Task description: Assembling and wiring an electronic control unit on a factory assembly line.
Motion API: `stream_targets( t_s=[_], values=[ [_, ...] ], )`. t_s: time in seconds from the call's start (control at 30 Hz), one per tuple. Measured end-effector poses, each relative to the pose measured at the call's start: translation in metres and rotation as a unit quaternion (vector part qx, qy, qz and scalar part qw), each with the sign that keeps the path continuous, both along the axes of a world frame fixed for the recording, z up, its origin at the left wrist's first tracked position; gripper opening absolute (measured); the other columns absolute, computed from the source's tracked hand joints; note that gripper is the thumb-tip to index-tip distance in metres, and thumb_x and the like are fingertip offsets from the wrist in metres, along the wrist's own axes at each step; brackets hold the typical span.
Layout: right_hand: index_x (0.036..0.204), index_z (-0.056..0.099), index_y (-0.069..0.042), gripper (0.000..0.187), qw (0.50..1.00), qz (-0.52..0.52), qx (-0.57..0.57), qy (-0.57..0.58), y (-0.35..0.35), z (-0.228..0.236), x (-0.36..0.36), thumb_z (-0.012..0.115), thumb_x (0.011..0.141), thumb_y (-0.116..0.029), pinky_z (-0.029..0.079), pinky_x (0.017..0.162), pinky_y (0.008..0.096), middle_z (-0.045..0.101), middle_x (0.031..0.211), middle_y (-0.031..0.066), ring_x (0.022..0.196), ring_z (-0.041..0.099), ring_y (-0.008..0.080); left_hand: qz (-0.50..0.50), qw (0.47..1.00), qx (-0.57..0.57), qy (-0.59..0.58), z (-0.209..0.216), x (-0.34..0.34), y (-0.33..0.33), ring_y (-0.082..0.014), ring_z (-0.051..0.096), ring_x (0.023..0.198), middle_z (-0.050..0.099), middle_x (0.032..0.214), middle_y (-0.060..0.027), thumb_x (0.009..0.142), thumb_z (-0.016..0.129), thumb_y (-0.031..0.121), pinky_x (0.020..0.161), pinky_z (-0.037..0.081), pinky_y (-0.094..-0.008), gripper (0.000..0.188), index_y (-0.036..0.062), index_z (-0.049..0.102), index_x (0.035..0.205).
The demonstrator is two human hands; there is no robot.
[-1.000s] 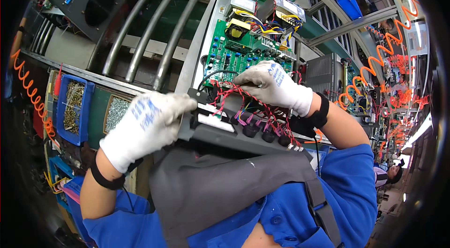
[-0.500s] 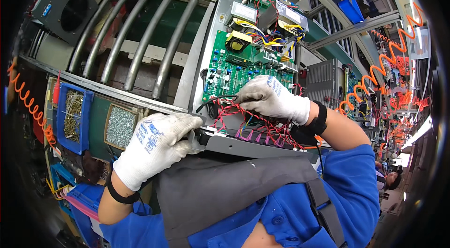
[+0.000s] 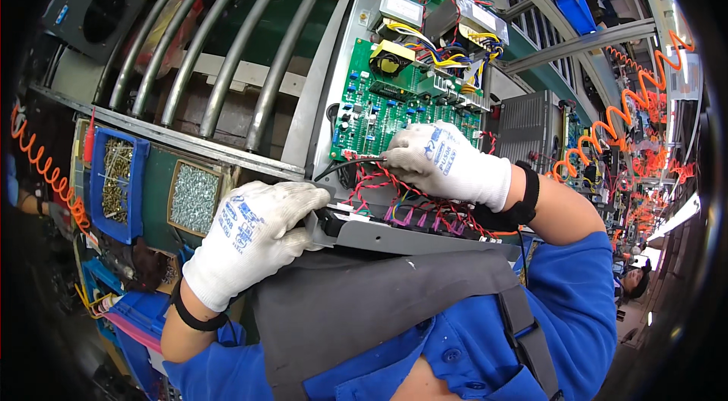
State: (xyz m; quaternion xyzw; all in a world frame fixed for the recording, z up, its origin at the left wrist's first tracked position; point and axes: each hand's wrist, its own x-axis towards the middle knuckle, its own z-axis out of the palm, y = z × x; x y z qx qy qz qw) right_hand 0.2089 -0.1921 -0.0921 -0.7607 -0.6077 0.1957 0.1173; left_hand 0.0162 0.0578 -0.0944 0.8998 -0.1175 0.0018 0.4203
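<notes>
An open metal chassis (image 3: 343, 60) lies before me, with a green circuit board (image 3: 364, 117) inside it. My gloved right hand (image 3: 432, 158) is closed over the board's near edge, pinching a black cable (image 3: 345, 166). Red twisted wires (image 3: 371, 190) and purple connectors (image 3: 425, 221) bunch below that hand. At the chassis' near left corner, my gloved left hand (image 3: 265, 223) grips the dark grey front panel (image 3: 394, 240), its thumb and fingers on the panel's end. Transformers with yellow and blue leads (image 3: 400, 8) sit farther back. Both fingertips are partly hidden.
Metal rollers (image 3: 227, 52) run at the left. Nearer stand a blue bin (image 3: 117, 181) of brass-coloured screws and a box (image 3: 196, 196) of silver screws. A finned grey unit (image 3: 527, 124) stands right of the chassis, by an orange coiled hose (image 3: 614, 124). A fan panel (image 3: 98, 10) stands far left.
The view has shifted slightly. My right hand has turned a little over the board, still pinching the black cable. My left hand keeps its hold on the panel corner.
</notes>
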Motion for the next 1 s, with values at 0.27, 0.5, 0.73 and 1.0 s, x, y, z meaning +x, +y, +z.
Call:
stream_targets(
  t_s=[0.27, 0.5, 0.73, 1.0],
  values=[
    [0.088, 0.072, -0.009, 0.01, 0.996, -0.052, -0.035, -0.063, 0.008, 0.001, -0.009, 0.074, 0.078, -0.011, 0.053, 0.07, 0.0424, 0.063, 0.091, 0.0118, 0.089, 0.065, 0.0311, -0.002, 1.0, 0.008, -0.005, 0.0, -0.004, 0.0, -0.0322, 0.07, 0.108, 0.073, 0.113, -0.0162, 0.074, 0.074, 0.009, 0.09, 0.055, -0.0421, 0.043, 0.0035, 0.069, 0.116],
    [0.113, 0.074, 0.0, 0.028, 0.972, -0.129, 0.022, 0.195, -0.012, 0.059, 0.024, 0.068, 0.087, -0.01, 0.054, 0.091, 0.0386, 0.074, 0.107, 0.0154, 0.101, 0.069, 0.0285, 0.002, 1.0, 0.007, -0.027, 0.001, -0.005, -0.002, -0.0323, 0.071, 0.102, 0.074, 0.111, -0.013, 0.072, 0.072, 0.0, 0.087, 0.056, -0.0405, 0.039, 0.006, 0.07, 0.11],
    [0.117, 0.069, -0.002, 0.044, 0.99, -0.051, 0.123, 0.035, -0.044, 0.038, -0.007, 0.059, 0.074, 0.002, 0.048, 0.095, 0.0445, 0.07, 0.106, 0.0152, 0.106, 0.064, 0.0347, -0.002, 1.0, 0.019, -0.018, 0.0, -0.003, -0.007, -0.0304, 0.071, 0.103, 0.074, 0.112, -0.0111, 0.073, 0.065, -0.013, 0.087, 0.055, -0.0394, 0.043, 0.0068, 0.071, 0.11],
    [0.125, 0.061, -0.002, 0.043, 0.997, -0.029, 0.07, -0.021, -0.031, 0.014, -0.013, 0.068, 0.083, -0.01, 0.04, 0.106, 0.0512, 0.066, 0.109, 0.0164, 0.108, 0.064, 0.0336, -0.002, 0.999, 0.023, 0.024, 0.006, 0.005, -0.007, -0.0309, 0.071, 0.103, 0.074, 0.114, -0.0111, 0.069, 0.069, -0.012, 0.088, 0.054, -0.0408, 0.042, 0.0068, 0.073, 0.106]
  ],
)
